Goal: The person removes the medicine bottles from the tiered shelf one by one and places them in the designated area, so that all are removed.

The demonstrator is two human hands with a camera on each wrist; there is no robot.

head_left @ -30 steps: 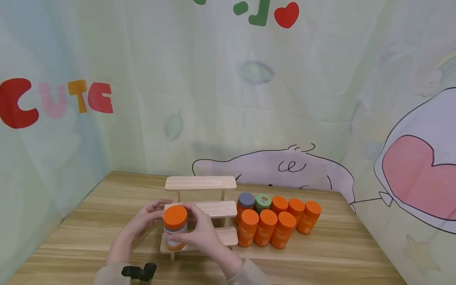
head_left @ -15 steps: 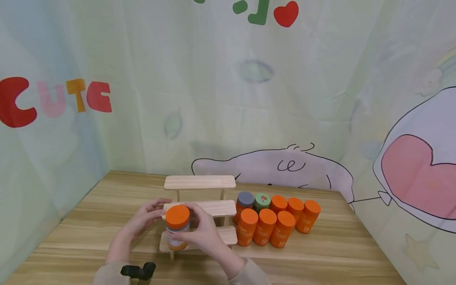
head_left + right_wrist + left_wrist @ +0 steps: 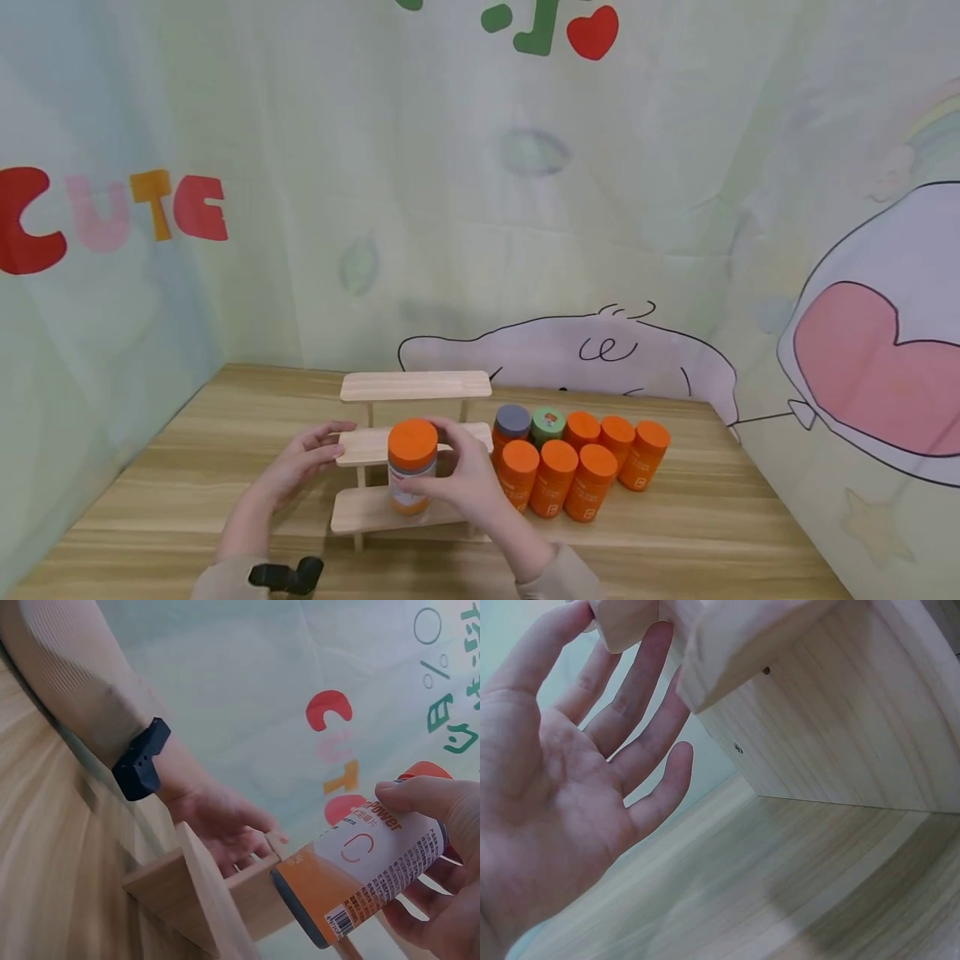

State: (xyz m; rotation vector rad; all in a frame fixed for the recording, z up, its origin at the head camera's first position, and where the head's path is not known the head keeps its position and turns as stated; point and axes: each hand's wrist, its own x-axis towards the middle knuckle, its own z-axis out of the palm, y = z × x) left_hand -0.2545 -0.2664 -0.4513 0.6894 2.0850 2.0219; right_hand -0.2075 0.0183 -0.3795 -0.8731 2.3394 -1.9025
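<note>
In the head view my right hand [image 3: 468,479] grips a supplement bottle [image 3: 410,492] with an orange cap, thumb on the near side and fingers round the far side. The right wrist view shows the white-and-orange label of this bottle [image 3: 367,859], tilted in that view. It appears over the lowest tier of a three-tier wooden shelf [image 3: 360,510]; whether it touches the tier, I cannot tell. My left hand [image 3: 296,462] is at the left end of the middle tier. In the left wrist view the left hand [image 3: 562,772] has loosely extended fingers, with fingertips touching the wood.
Right of the shelf stand several orange bottles [image 3: 556,479] in two rows. The back row includes one with a purple-grey cap [image 3: 513,419] and one with a green cap [image 3: 547,423]. A printed curtain [image 3: 450,208] hangs behind the wooden table [image 3: 705,517].
My right hand has moved the bottle to the right along the lowest tier, from its left end towards the middle. My left hand stays at the middle tier's left end.
</note>
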